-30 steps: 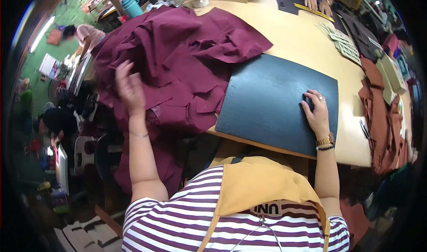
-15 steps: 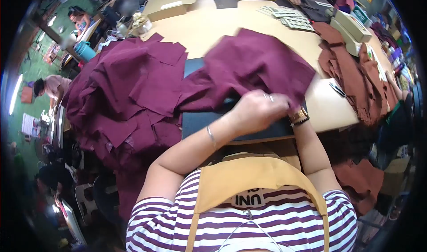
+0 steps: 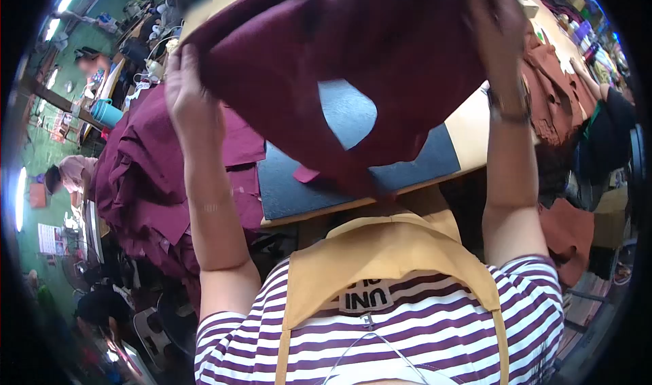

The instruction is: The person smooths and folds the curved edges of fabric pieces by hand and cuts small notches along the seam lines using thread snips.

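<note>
A maroon piece of fabric (image 3: pixel 285 65) is held up and spread over the table, close to the camera. My left hand (image 3: pixel 190 93) grips its left edge. My right hand (image 3: pixel 496 31), blurred and with a watch at the wrist, holds the upper right edge. The fabric's lower part hangs in folds, and an opening between them shows the dark blue mat (image 3: pixel 292 188) beneath. Left of the mat lies a heap of maroon fabric pieces (image 3: pixel 139 161), draping over the table edge.
Brown fabric pieces (image 3: pixel 553 93) lie on the table's right side, with another brown piece (image 3: pixel 567 239) lower right. A teal bucket (image 3: pixel 106 113) stands at the left. Another person (image 3: pixel 71 174) bends over a table far left.
Both hands have moved apart and up, lifting the maroon fabric off the mat and spreading it between them. Earlier they were close together near the table's front edge.
</note>
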A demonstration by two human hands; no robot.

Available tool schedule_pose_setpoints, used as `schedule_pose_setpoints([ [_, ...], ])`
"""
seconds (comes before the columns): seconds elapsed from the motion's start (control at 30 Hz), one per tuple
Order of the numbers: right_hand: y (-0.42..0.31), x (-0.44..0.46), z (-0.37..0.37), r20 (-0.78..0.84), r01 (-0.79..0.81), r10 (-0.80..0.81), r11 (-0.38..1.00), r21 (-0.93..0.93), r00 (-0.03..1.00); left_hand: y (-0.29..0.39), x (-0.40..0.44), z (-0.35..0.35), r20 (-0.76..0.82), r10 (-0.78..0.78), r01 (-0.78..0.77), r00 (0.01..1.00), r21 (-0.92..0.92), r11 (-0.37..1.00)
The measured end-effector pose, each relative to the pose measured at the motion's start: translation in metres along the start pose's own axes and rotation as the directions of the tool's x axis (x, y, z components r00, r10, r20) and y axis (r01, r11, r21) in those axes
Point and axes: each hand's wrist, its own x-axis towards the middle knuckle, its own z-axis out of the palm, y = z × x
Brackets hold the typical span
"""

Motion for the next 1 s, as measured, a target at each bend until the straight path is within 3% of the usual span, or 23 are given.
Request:
schedule_pose_setpoints([
  [0.03, 0.046, 0.026, 0.014, 0.203, 0.001, 0.04, 0.98, -0.199, 0.978, -0.007, 0.004, 0.021, -0.15, -0.123, 0.113, 0.981, -0.079, 0.991],
  [0.07, -0.006, 0.035, 0.033, 0.273, -0.157, 0.101, 0.969, 0.193, 0.957, -0.046, 0.014, 0.006, -0.046, -0.282, 0.266, 0.958, -0.218, 0.939],
  [0.1, -0.008, 0.038, 0.037, 0.405, -0.208, 0.133, 0.967, 0.147, 0.904, -0.074, 0.015, -0.001, -0.138, -0.5, 0.473, 0.855, -0.187, 0.861],
  [0.13, -0.015, 0.034, 0.037, 0.561, -0.267, 0.203, 0.963, 0.033, 0.802, -0.108, 0.009, -0.018, -0.093, -0.641, 0.606, 0.762, -0.244, 0.757],
  [0.17, 0.08, 0.01, 0.078, 0.392, 0.248, -0.162, 0.952, -0.181, 0.906, -0.124, -0.003, -0.031, 0.025, -0.725, 0.7, 0.688, -0.29, 0.653],
  [0.2, 0.081, -0.007, 0.076, 0.442, 0.158, -0.172, 0.985, 0.069, 0.881, -0.14, -0.016, -0.043, 0.143, -0.791, 0.786, 0.595, -0.307, 0.536],
  [0.23, 0.063, -0.03, 0.06, 0.57, 0.05, -0.014, 0.998, -0.048, 0.821, -0.165, -0.029, -0.063, 0.298, -0.81, 0.858, 0.505, -0.276, 0.434],
  [0.27, 0.083, -0.055, 0.066, 0.598, 0.049, -0.039, 0.999, 0.0, 0.8, -0.16, -0.048, -0.05, 0.2, -0.858, 0.858, 0.474, -0.323, 0.398],
  [0.3, 0.066, -0.076, 0.056, 0.694, 0.014, 0.158, 0.972, -0.235, 0.702, -0.152, -0.061, -0.038, 0.156, -0.899, 0.871, 0.41, -0.359, 0.335],
  [0.33, 0.074, -0.107, 0.058, 0.693, 0.002, 0.14, 0.98, -0.2, 0.707, -0.148, -0.073, -0.029, 0.184, -0.86, 0.851, 0.476, -0.344, 0.397],
  [0.37, 0.085, -0.136, 0.061, 0.748, -0.076, 0.223, 0.971, -0.226, 0.625, -0.146, -0.083, -0.021, 0.212, -0.818, 0.827, 0.535, -0.328, 0.456],
  [0.4, 0.064, -0.148, 0.058, 0.779, -0.114, 0.395, 0.913, -0.391, 0.487, -0.149, -0.085, -0.014, 0.254, -0.807, 0.82, 0.534, -0.387, 0.421],
  [0.5, 0.055, -0.181, 0.068, 0.713, 0.041, 0.359, 0.878, -0.477, 0.603, -0.152, -0.086, 0.02, 0.264, -0.813, 0.823, 0.519, -0.412, 0.392],
  [0.63, 0.035, -0.189, 0.07, 0.645, 0.04, 0.295, 0.891, -0.451, 0.705, -0.157, -0.082, 0.06, 0.413, -0.798, 0.867, 0.439, -0.428, 0.254],
  [0.7, 0.021, -0.187, 0.064, 0.628, 0.077, 0.217, 0.911, -0.405, 0.747, -0.156, -0.08, 0.076, 0.356, -0.83, 0.849, 0.431, -0.471, 0.239],
  [0.77, 0.02, -0.19, 0.059, 0.686, 0.004, 0.23, 0.947, -0.321, 0.691, -0.173, -0.072, 0.081, 0.314, -0.868, 0.836, 0.385, -0.517, 0.184],
  [0.87, 0.016, -0.196, 0.049, 0.672, -0.019, 0.255, 0.941, -0.337, 0.695, -0.183, -0.065, 0.081, 0.23, -0.869, 0.843, 0.438, -0.44, 0.309],
  [0.97, 0.019, -0.191, 0.034, 0.607, -0.006, 0.297, 0.901, -0.433, 0.737, -0.172, -0.07, 0.06, 0.167, -0.807, 0.74, 0.566, -0.535, 0.408],
  [1.0, 0.027, -0.192, 0.031, 0.581, -0.015, 0.366, 0.854, -0.52, 0.727, -0.169, -0.072, 0.047, 0.079, -0.852, 0.734, 0.518, -0.552, 0.395],
])
